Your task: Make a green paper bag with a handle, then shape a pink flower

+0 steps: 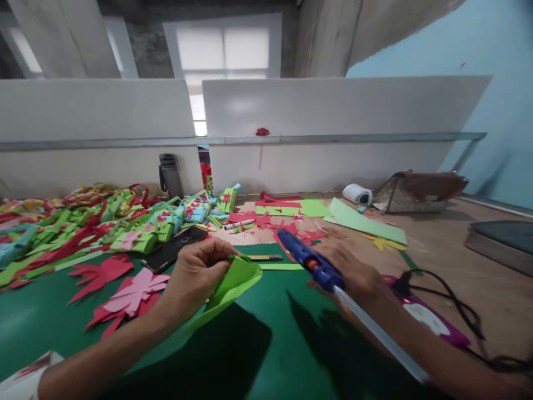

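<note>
Pinched between the thumb and fingers of my left hand [204, 272] is a folded piece of bright green paper [235, 283], raised over the green mat [266, 361]. My right hand [350, 272] grips a blue glue gun [310, 260], whose nozzle points up and to the left, with a long clear glue stick [378, 333] trailing from its back end. The nozzle is apart from the green paper. Beyond the hands a light green strip [281, 266] and a yellow cutter [264, 257] lie on the mat.
Pink and red paper flowers [135, 291], a black phone [175, 249] and a heap of small paper bags [104, 222] lie left. Behind are a marker [239, 224], a dark bottle [170, 175] and green sheets [366, 221]. A purple power strip [428, 316] with cables and a handbag [420, 191] are right.
</note>
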Demonstrator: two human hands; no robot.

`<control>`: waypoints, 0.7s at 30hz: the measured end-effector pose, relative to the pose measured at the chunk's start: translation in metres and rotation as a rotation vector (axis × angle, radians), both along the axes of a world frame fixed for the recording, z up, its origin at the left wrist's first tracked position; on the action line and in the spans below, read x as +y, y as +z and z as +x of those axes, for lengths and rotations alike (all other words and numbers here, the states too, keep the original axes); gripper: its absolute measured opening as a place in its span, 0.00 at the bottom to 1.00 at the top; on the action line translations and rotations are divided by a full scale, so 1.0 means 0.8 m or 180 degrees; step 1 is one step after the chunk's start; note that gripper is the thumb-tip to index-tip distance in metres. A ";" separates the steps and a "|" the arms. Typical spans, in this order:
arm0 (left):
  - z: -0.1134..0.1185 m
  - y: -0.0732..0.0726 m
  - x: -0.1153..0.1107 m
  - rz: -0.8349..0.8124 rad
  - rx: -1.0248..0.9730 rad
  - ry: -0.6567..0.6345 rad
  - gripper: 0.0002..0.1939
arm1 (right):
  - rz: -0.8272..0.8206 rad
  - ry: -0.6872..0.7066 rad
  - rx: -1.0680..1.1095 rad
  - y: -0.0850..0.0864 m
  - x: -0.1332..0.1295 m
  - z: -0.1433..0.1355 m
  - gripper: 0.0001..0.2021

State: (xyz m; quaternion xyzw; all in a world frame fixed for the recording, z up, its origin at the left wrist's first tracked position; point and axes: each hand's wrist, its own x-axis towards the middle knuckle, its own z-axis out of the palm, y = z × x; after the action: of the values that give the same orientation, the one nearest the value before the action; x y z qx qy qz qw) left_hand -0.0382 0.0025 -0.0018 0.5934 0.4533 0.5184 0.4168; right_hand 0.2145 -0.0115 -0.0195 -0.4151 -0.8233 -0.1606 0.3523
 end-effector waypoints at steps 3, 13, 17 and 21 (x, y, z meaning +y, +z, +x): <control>0.001 0.005 -0.005 0.0000 0.0025 0.0075 0.05 | -0.0017 -0.0731 -0.0899 -0.005 0.003 0.013 0.17; 0.001 0.007 -0.017 0.0086 -0.0093 -0.0157 0.06 | -0.0234 -0.0519 -0.1696 -0.041 0.015 0.012 0.21; 0.001 0.002 -0.019 0.0466 0.0180 -0.0164 0.06 | -0.1051 0.0102 -0.0674 0.008 -0.007 -0.008 0.15; 0.001 -0.004 -0.025 0.1010 0.0576 -0.0229 0.06 | -0.1478 0.0477 0.0448 0.053 -0.022 -0.048 0.08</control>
State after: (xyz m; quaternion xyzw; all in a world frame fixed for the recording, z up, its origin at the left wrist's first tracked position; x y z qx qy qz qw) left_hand -0.0376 -0.0172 -0.0047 0.7118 0.3800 0.5126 0.2937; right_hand 0.1763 -0.0289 0.0229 -0.4329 -0.8400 0.0886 0.3149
